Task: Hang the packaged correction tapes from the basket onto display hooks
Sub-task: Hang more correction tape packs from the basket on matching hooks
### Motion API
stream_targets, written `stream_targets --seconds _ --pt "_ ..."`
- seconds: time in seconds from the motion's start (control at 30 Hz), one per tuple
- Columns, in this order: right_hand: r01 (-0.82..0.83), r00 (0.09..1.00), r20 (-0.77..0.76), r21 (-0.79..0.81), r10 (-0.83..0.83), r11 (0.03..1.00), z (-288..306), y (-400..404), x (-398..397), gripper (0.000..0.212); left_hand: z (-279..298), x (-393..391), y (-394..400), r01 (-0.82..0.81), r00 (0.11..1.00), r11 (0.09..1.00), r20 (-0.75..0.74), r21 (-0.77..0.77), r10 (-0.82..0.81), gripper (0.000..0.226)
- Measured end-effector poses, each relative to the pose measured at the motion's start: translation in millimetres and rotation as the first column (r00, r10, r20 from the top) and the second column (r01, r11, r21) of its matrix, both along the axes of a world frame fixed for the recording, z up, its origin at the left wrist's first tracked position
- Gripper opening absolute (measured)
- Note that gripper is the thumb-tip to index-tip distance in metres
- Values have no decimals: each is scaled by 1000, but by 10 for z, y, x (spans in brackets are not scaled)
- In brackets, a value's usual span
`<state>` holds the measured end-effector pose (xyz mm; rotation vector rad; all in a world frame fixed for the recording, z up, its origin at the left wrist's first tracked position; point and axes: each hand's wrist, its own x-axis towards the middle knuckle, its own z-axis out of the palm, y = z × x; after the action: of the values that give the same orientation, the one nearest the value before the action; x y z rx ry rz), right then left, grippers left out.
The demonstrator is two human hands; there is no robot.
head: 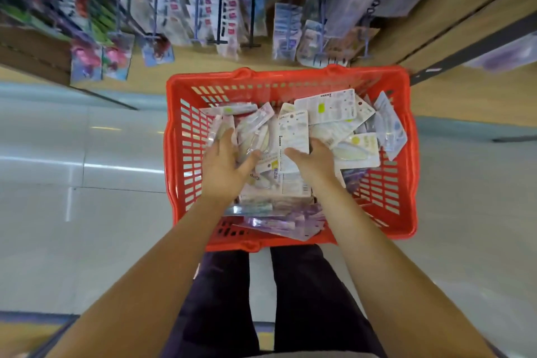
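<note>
- A red basket (pixel 186 154) is sitting on the pale shiny floor (pixel 72 212), right in front of the person's dark trousers (pixel 226 299).
- The basket is holding a messy heap of packaged correction tapes (pixel 328 109), lying flat and crossing over each other.
- Some purple packs (pixel 287 225) are lying at the near end of the basket.
- Both bare arms are reaching down into the basket.
- The left hand (pixel 223 158) is lying on the left side of the heap, with its fingers curling round a clear pack (pixel 255 132) and its thumb sticking out to the right.
- The right hand (pixel 312 158) is lying on the middle of the heap, touching a tall white pack (pixel 293 134). Its fingers are bending down into the heap, and I cannot tell if it is gripping anything.
- Past the basket, a wooden display wall (pixel 479 3) is standing with display hooks (pixel 155 3) full of hanging packs (pixel 286 32). This part is looking blurry.
- Pink and blue packs (pixel 100 62) are hanging low on the left side of the wall.
</note>
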<state>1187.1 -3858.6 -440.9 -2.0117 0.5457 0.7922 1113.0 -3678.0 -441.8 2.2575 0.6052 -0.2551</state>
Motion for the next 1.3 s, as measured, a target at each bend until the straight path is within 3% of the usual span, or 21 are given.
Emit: stream_targets --seconds 0.07,0.13,0.23,0.33,0.43,0.5,0.6,0.77,0.93,1.1,1.2,1.3 --pt "-17 999 28 10 17 1000 116 -123 3 18 -8 -8 23 -35 997 996 75 77 30 88" --pt "-34 991 132 -24 36 999 236 -297 48 17 -56 40 34 -67 997 992 39 104 63 95" --pt "-111 918 344 -256 198 960 223 -530 139 37 -84 168 2 -123 976 992 -180 21 125 112" --pt "-105 921 304 -412 245 905 59 -571 205 49 -144 297 -36 -101 943 992 -311 72 118 122" --pt "-14 919 357 -401 170 916 18 -483 246 71 -170 385 13 -114 911 984 -382 137 159 127" --pt "28 930 340 -440 138 898 0 -441 285 92 -190 383 36 -92 893 984 -425 151 148 121" --pt "-36 949 250 -521 193 853 -4 -457 326 115 -214 349 -14 -127 896 987 -416 94 155 104" --pt "-32 950 256 -494 181 869 75 -466 381 117 -214 333 -82 -207 904 978 -387 -28 180 100" --pt "-150 964 115 -516 242 843 141 -429 452 124 -180 200 -148 -270 904 957 -370 -103 215 67" --pt "-241 950 48 -510 307 826 139 -436 439 126 -179 231 -157 -446 866 843 -384 -302 321 74" --pt "-224 956 75 -431 282 874 100 -440 374 130 -111 274 -164 -531 832 755 -403 -384 380 57" --pt "-163 960 154 -368 232 916 149 -451 303 128 -116 319 -156 -514 845 733 -411 -446 343 90"
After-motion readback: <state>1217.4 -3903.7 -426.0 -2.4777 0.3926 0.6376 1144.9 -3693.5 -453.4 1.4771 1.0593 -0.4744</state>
